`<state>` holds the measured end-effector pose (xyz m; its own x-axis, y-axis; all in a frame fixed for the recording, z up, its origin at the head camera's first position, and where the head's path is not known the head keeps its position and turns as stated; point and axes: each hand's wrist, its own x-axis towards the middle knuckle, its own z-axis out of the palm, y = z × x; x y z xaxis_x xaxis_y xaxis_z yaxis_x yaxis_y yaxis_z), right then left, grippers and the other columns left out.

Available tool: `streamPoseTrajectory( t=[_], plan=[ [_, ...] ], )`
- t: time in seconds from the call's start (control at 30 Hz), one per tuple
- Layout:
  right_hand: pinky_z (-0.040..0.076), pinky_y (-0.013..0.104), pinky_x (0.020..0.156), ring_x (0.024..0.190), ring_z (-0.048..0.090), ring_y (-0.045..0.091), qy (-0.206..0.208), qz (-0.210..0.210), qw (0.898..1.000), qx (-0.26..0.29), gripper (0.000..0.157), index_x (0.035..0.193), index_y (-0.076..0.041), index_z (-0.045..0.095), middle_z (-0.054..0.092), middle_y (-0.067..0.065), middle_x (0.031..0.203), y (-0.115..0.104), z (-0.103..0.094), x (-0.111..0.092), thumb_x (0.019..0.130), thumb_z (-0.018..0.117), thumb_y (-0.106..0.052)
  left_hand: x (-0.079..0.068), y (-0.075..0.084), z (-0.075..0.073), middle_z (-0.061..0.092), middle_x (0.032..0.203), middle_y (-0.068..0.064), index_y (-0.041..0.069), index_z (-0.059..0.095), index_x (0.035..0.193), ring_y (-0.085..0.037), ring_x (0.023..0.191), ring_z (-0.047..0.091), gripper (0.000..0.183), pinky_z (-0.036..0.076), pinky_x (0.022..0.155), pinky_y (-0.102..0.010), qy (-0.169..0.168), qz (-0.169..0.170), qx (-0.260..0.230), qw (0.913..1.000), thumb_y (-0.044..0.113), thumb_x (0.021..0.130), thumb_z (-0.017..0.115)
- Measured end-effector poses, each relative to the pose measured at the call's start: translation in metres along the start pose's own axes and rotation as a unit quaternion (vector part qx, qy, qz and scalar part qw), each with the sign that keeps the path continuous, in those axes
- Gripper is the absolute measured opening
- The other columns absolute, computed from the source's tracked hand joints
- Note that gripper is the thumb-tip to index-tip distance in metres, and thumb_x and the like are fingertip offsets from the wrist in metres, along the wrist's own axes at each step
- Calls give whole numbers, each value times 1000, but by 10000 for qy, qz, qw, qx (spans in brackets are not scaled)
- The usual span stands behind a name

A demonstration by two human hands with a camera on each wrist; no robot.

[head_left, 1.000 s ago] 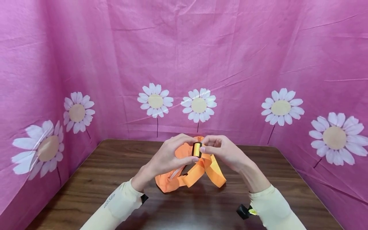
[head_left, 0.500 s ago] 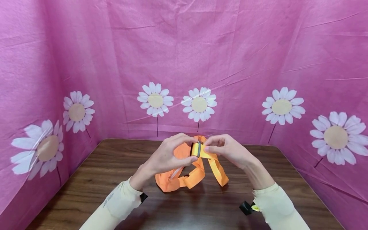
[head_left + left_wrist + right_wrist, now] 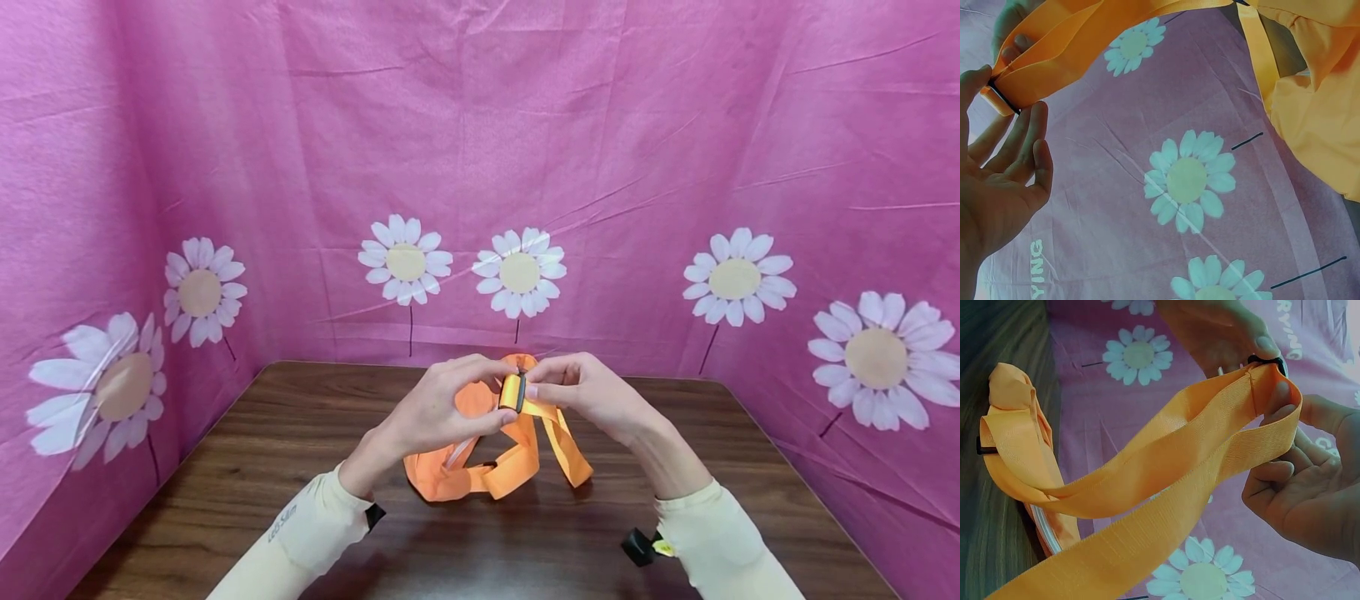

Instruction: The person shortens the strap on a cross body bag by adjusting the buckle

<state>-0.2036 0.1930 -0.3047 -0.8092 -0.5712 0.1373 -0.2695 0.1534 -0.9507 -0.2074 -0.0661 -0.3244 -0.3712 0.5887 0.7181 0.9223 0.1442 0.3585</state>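
In the head view my left hand (image 3: 431, 408) pinches a black slider buckle (image 3: 522, 393) by its top and bottom edges, between thumb and fingers. A yellow-orange webbing strap (image 3: 567, 450) passes through the buckle and bulges over its middle. Right beside it, my right hand (image 3: 600, 402) pinches the strap between thumb and forefinger. The right wrist view has the strap (image 3: 1166, 456) in long folds, one length curving around the right fingers. Behind and below the hands lies an orange fabric bag (image 3: 431, 475) with a white zipper (image 3: 1046, 531), partly covered by the left hand.
The bag rests on a dark wooden table (image 3: 315, 425). A second black buckle (image 3: 986, 450) sits on the strap near the bag in the right wrist view. Pink cloth (image 3: 600, 125) printed with white daisies encloses the table's back and sides.
My right hand first drew the strap to the right, flattening it at the buckle, then moved back left, and the strap bulges there again. The left hand stays nearly still on the buckle.
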Motion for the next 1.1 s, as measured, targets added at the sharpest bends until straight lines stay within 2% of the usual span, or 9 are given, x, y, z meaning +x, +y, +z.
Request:
streamPoseTrajectory(
  t=[0.23, 0.4, 0.53, 0.7, 0.93, 1.1],
  plan=[
    [49, 40, 77, 83, 58, 23, 89, 215, 9994, -263, 21, 109, -8, 76, 67, 11, 88, 1, -10, -2, 94, 75, -22, 0, 1, -2, 69, 108, 7, 10, 66, 125, -5, 96, 64, 43, 52, 87, -28, 78, -156, -50, 9998, 23, 88, 83],
    [48, 36, 69, 72, 56, 26, -125, 43, 9993, -353, 20, 111, -6, 75, 64, 13, 82, 5, -20, -4, 95, 73, -17, 1, 2, -5, 70, 107, 6, 9, 65, 123, -6, 95, 66, 42, 52, 90, -30, 109, -319, -194, 9992, 22, 88, 83],
    [47, 34, 66, 69, 53, 24, -310, -115, 9994, -43, 20, 112, -1, 74, 63, 10, 80, 6, -21, -3, 96, 70, -13, 1, 1, -4, 69, 107, 6, 10, 63, 123, -10, 96, 66, 41, 52, 90, -32, 7, -411, -304, 9987, 23, 89, 82],
    [46, 32, 66, 70, 53, 17, -340, -150, 9988, 315, 19, 112, 1, 73, 66, 8, 84, 6, -14, -1, 96, 70, -10, 0, 0, -3, 68, 105, 7, 12, 63, 123, -10, 96, 65, 40, 51, 90, -33, -139, -465, -319, 9983, 24, 89, 82],
    [48, 36, 71, 80, 58, 19, -270, -74, 9994, 220, 19, 110, -1, 74, 69, 11, 92, 6, -4, 2, 96, 71, -13, 0, -1, 0, 66, 104, 13, 12, 63, 125, -4, 97, 62, 42, 51, 86, -28, -314, -353, -186, 9987, 26, 89, 81],
    [48, 39, 72, 77, 56, 19, -162, 7, 9997, 175, 19, 110, -1, 74, 65, 9, 83, 6, -4, 3, 95, 72, -14, 1, 0, -2, 68, 111, 10, 11, 65, 126, -4, 98, 62, 43, 51, 86, -27, -182, -121, 131, 9997, 27, 89, 80]
  ],
)
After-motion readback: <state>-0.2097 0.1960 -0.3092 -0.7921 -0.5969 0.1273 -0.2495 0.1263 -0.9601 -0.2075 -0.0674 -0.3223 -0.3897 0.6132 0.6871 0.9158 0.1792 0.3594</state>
